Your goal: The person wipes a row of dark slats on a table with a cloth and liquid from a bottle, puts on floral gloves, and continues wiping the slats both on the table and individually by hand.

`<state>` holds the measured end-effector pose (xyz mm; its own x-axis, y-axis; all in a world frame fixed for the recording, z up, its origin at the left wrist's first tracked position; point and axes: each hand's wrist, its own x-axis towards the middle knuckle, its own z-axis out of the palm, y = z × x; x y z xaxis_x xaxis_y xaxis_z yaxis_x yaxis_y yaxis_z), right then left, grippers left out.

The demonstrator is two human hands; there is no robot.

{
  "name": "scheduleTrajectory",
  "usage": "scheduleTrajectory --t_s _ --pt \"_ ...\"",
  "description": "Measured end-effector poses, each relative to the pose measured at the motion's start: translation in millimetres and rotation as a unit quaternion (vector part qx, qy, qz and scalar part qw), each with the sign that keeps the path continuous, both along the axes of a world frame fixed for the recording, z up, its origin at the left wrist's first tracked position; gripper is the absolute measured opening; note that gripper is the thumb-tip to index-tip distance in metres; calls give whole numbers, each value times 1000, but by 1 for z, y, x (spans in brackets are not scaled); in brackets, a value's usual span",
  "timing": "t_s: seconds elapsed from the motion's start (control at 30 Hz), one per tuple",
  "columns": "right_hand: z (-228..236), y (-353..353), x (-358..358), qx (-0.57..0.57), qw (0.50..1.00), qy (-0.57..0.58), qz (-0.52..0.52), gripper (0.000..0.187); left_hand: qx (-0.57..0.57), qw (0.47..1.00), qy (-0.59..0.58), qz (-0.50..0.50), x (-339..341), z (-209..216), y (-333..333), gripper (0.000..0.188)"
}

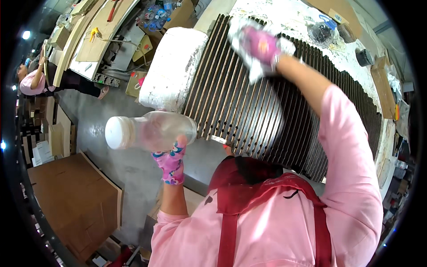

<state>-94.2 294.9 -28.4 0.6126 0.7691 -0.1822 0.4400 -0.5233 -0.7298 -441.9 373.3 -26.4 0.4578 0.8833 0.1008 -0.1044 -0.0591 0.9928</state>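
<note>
My left hand [170, 165], in a pink patterned fingerless glove, is wrapped round a large clear plastic bottle [153, 130] with a white cap. The bottle lies nearly sideways, its cap pointing left, and looks cloudy inside. At the far side, my right hand [261, 46], in a pink glove and blurred by motion, presses a white cloth [255, 73] onto a row of long dark strips [240, 104]. These strips lie side by side on the worktable, with brownish edges and small notches at their near ends. Several fingers of my right hand are hard to make out.
Left of the strips stands a white block-like bundle [173, 64]. Beyond them is a paint-spotted white surface [284, 15] with a plastic container [324, 33] and a dark cup [364, 58]. A big cardboard box [73, 196] sits lower left. A person [33, 82] is at the far left.
</note>
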Motion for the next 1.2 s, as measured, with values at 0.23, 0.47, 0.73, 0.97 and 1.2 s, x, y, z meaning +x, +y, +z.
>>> scheduleTrajectory --t_s 0.23,0.47,0.73,0.97,1.2 --pt "2 4 -106 -107 952 -128 257 33 79 996 28 -19 -12 -12 4 81" --pt "-31 -12 24 0 993 -108 43 38 88 994 44 -56 -15 -20 11 63" --pt "-20 -75 -128 22 935 -234 265 28 35 997 48 -52 -18 -1 22 57" --pt "13 -135 -45 -175 963 -202 -19 42 207 970 8 -124 17 14 16 60" --pt "8 -216 -53 -115 941 -317 -10 17 129 970 -100 -178 82 -10 1 79"
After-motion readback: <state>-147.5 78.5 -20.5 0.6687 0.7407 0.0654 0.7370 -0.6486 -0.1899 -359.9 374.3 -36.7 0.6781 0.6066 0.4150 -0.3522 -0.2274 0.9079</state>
